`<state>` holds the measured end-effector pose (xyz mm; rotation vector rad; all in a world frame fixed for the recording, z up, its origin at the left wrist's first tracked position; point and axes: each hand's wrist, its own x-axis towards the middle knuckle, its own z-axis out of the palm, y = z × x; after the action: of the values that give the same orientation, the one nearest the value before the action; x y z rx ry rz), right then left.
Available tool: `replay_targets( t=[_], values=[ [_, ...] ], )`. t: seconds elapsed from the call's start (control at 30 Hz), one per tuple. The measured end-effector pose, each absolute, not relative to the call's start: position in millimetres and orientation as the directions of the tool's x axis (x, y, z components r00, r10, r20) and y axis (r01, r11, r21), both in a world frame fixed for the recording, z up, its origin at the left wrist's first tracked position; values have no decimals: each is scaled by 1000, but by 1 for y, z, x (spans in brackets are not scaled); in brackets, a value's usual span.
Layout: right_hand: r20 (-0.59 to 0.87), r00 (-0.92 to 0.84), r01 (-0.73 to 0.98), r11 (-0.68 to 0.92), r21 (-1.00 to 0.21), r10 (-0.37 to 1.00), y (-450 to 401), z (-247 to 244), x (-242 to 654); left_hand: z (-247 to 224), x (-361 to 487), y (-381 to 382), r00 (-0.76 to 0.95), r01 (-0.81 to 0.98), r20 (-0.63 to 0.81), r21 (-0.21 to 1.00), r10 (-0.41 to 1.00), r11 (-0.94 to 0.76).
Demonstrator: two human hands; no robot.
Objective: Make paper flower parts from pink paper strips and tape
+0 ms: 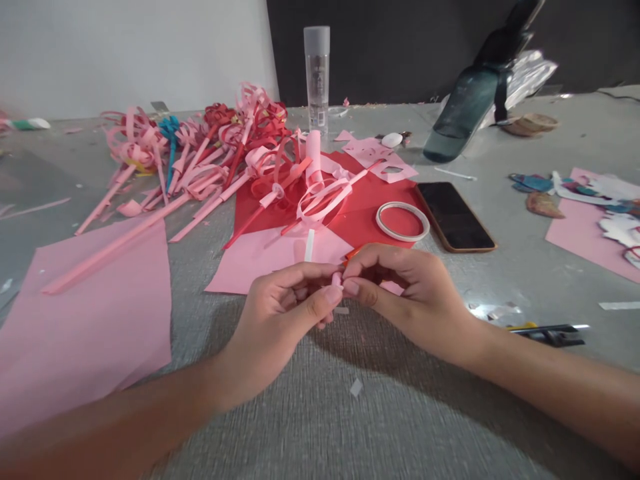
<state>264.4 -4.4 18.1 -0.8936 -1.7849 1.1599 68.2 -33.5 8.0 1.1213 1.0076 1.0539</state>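
Note:
Near the middle of the table, my left hand (285, 313) pinches a small rolled piece of pink paper (337, 279) between thumb and forefinger. Thumb and fingertips of my right hand (407, 283) close on the right end of the same piece. Most of the piece is covered by my fingers. Just beyond my hands lie a pink paper sheet (240, 263) and red paper sheets (370, 220). On these rest paper-strip flowers with rolled stems, among them a pink looped one (325, 203). A roll of white tape (403, 221) lies on the red paper.
A large pink sheet (110, 300) lies at left under a long pink paper stick (120, 247). Many paper flowers (200, 147) are heaped behind. A clear bottle (317, 80), a phone (456, 217), a dark flask (463, 110) and a cutter (550, 333) are around.

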Motion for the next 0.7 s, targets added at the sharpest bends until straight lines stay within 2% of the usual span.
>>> replay_targets(
  t=[0.1,0.23,0.5,0.7],
  values=[
    [272,-414,148,359,-922,869,-5,20,264,7,68,-34,191,-117,-89,987,977,113],
    [376,-395,175,471,-865,838,-7,20,266,6,68,-35,156,-128,-67,988,985,88],
    [565,-422,192,679,-709,709,-9,19,269,9,69,-38,124,-64,15,998,992,-8],
    [637,-475,275,790,-548,607,-16,22,271,6,69,-37,42,-132,34,991,999,-28]
  ],
)
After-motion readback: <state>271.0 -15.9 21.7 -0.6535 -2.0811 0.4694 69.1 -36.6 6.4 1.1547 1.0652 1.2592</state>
